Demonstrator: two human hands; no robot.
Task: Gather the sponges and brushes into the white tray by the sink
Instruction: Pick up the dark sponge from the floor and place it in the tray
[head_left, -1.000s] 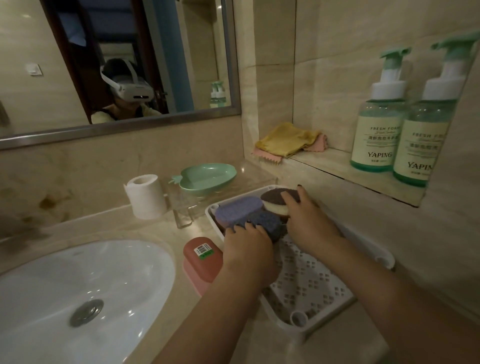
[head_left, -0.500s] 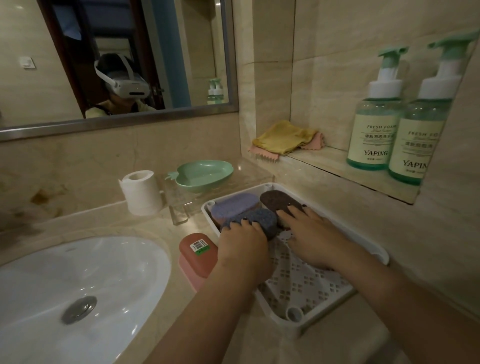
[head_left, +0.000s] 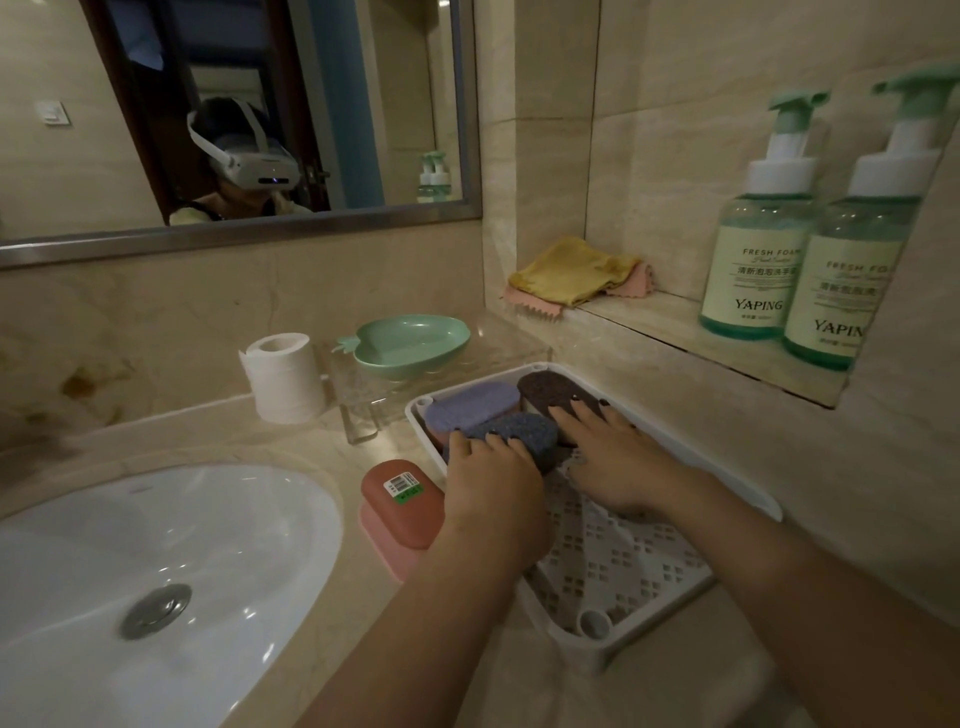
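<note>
Both hands are working at the far end of the white tray (head_left: 623, 577), where three sponges are lying packed together. The right hand (head_left: 618, 462) is resting with its fingers straight and slightly spread, the tips lying flat on the dark brown sponge (head_left: 550, 389). The left hand (head_left: 493, 483) is bending its fingers over the near end of the blue-grey sponge (head_left: 519, 431). We cannot tell whether it is gripping that sponge or only pressing on it. The lavender sponge (head_left: 470, 405) is lying just beyond the left hand, touching the blue-grey one.

One piece is still lying outside the tray: a red-and-pink scrubber (head_left: 402, 499) bearing a barcode label. It is sitting on the bench (head_left: 291, 441) just to the left of the left hand, between that hand and the sink (head_left: 156, 545), close against the tray's left wall. Its long axis is running away from us, roughly parallel to that wall. We are judging the left hand to be the nearer one by far. A short sideways reach should be bringing the scrubber over the rim, while the near half of the tray, below both wrists, is offering bare floor for it.
</note>
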